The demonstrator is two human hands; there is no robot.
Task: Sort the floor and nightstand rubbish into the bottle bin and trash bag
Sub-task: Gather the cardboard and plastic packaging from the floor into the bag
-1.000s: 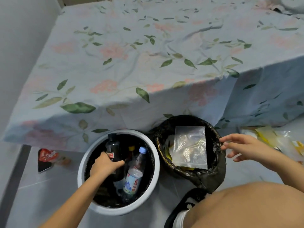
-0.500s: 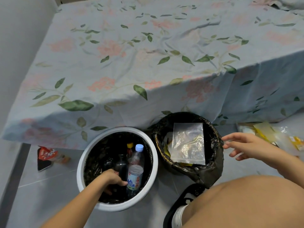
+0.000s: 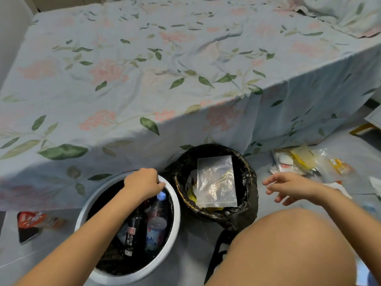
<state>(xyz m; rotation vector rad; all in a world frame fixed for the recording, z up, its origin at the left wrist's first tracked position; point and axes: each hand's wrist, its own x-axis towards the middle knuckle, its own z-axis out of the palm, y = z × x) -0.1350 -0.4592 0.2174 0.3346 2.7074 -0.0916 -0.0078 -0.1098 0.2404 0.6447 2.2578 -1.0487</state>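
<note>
The left hand (image 3: 144, 182) hovers over the far rim of the white bottle bin (image 3: 175, 219), fingers curled downward with nothing visibly in them; whether the fingertips touch the rim cannot be told. Inside the bin, which has a dark lining, a black bottle (image 3: 134, 234) with a red and white label lies slanted beside a clear bottle (image 3: 156, 226) with a blue cap. Just right of the bin, touching it, stands the trash bag (image 3: 245, 203), a black liner in a round basket, with a clear zip bag (image 3: 215, 180) lying flat across its mouth over some yellow scraps. The right hand (image 3: 292, 186) hangs in the air to the right of the trash bag, fingers spread and relaxed, holding nothing. Behind that hand, wrappers and packets (image 3: 303, 162) lie scattered on the floor by the bed (image 3: 165, 69). A red wrapper (image 3: 31, 218) lies on the floor left of the bin. A bare knee (image 3: 288, 248) fills the lower right.
</note>
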